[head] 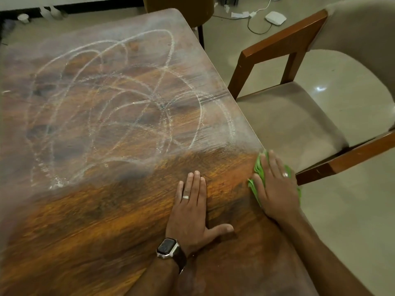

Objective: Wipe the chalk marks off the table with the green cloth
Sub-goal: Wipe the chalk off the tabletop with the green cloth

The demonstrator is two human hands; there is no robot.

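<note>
The green cloth [257, 169] lies bunched at the right edge of the tabletop [106, 221], on the near part of that edge, and your right hand [275, 186] covers most of it. You have that hand flat on top of the cloth, fingers stretched out and close together, palm pressing down rather than pinching; green folds show along the left side of your fingers and a little past the outer side of the hand, over the edge. A ring sits on one finger of that hand.

Your left hand [190, 212] rests just beside it, apart from the cloth, palm down on bare wood with the fingers straight and together and the thumb splayed toward your right arm. It holds nothing. It wears a ring too, and a watch [167, 247] with a dark strap sits on the wrist.

The chalk marks [111, 107] are beyond both hands: white looping scribbles cover the middle and far part of the tabletop, with a pale chalky haze smeared around them up to the right edge. The band of wood nearest you, where your hands lie, shows clean brown and orange grain.

To the right of the tabletop stands a chair [299, 124] with wooden arms and a beige seat, drawn close to the edge near the cloth. On the floor beyond it lie a small white device [275, 18] and a cable [256, 28].
</note>
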